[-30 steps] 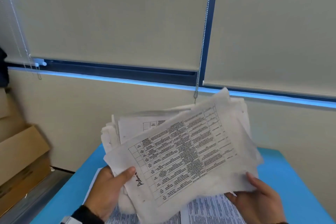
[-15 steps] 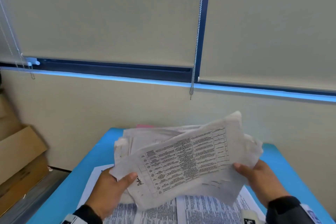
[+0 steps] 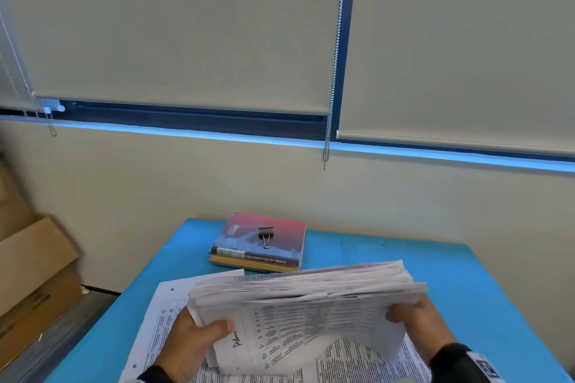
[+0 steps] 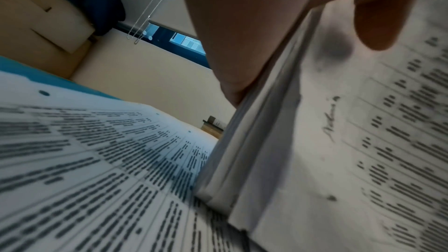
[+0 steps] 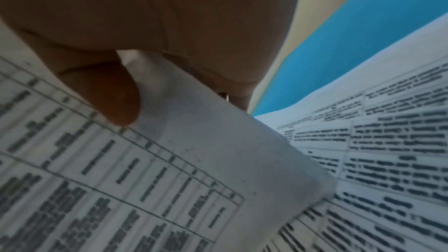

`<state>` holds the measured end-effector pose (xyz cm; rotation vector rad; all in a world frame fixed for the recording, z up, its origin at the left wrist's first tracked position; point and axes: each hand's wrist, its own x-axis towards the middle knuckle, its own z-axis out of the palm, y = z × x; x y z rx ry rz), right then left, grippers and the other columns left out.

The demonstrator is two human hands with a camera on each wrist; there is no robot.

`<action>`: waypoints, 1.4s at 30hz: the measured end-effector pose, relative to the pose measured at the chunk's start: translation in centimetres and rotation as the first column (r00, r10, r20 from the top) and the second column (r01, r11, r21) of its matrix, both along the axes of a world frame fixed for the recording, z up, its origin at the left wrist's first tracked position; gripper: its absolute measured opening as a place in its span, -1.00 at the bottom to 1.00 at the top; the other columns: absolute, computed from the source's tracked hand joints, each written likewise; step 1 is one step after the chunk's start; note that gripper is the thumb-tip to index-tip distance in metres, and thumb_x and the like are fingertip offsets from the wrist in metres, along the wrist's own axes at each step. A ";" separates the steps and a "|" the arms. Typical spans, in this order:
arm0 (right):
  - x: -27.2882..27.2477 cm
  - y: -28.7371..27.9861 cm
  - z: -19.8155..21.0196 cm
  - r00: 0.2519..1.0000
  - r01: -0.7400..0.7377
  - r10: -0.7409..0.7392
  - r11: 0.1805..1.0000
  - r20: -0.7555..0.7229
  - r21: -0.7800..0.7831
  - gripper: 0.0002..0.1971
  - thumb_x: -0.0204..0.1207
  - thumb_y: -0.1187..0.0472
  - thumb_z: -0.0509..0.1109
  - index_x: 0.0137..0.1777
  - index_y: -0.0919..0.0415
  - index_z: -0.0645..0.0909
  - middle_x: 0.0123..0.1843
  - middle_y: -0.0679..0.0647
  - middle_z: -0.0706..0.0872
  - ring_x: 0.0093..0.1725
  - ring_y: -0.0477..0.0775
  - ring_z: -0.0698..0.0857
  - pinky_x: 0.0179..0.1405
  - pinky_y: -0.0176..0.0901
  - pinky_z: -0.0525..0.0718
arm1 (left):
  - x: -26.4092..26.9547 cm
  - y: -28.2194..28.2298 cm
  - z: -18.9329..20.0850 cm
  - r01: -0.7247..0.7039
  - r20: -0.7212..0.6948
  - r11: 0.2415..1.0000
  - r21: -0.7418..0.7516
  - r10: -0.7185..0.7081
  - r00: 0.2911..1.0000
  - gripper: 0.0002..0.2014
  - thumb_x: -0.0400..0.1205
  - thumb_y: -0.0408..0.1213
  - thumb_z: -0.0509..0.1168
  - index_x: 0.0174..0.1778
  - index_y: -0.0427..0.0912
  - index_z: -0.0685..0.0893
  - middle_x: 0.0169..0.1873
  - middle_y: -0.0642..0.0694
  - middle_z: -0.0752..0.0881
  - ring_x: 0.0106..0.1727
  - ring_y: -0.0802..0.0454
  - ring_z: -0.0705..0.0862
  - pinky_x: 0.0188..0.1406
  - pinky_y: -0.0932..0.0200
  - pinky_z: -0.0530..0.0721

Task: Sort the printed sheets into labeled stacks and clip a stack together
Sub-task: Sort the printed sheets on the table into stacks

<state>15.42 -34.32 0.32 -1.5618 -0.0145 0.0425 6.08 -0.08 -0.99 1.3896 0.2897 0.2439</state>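
Lowered since half a second ago, the bundle of printed sheets now stands on its long edge on the loose printed sheets spread over the blue table; before, it was held tilted up in the air, hiding the far end of the table.

Clamped on the bundle's left end, the left hand has its thumb across the near printed face (just above a handwritten word) and its fingers behind the pile. At the other end the right hand grips likewise, thumb pressed on the table-ruled top page, fingers curled round the back.

Beyond the fingers of both hands, toward the wall, two stacked books lie on the table, and a black binder clip sits on the upper red-and-blue cover, well apart from either hand. Cardboard boxes stand on the floor out past the left hand's knuckles.
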 end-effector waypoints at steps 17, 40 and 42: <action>0.0 2.2 -0.3 0.973 0.196 -0.201 0.979 0.109 0.055 -0.63 0.32 0.71 0.23 -0.20 0.28 0.71 -0.39 -0.01 0.82 -0.20 0.21 0.69 -0.06 0.05 0.60 | 0.8 -1.3 1.6 -0.163 0.063 0.984 0.072 0.158 0.985 -0.70 0.37 -0.56 0.41 0.00 -0.26 0.74 -0.26 -0.09 0.86 -0.08 -0.19 0.76 -0.09 -0.03 0.67; -3.1 6.1 3.6 0.952 0.102 -0.041 0.977 0.304 -0.189 -0.78 0.34 0.36 0.34 -0.35 0.04 0.72 -0.41 -0.28 0.78 -0.34 -0.33 0.71 -0.39 -0.36 0.58 | 0.1 -4.6 11.6 -0.007 -0.005 -0.043 0.999 -0.270 0.963 -0.13 0.33 0.16 0.19 0.63 0.09 0.23 0.59 0.07 0.29 0.67 0.01 0.15 0.69 -0.03 0.01; -3.7 7.1 5.0 0.921 0.048 0.043 0.974 0.387 -0.221 -0.73 0.26 0.29 0.26 -0.28 -0.03 0.76 -0.31 -0.28 0.81 -0.24 -0.35 0.74 -0.31 -0.51 0.60 | 1.2 -4.8 12.0 0.073 -0.101 -0.114 0.991 -0.261 0.960 -0.31 0.41 0.11 0.20 0.53 0.20 0.34 0.49 0.14 0.47 0.57 0.06 0.37 0.57 0.07 0.30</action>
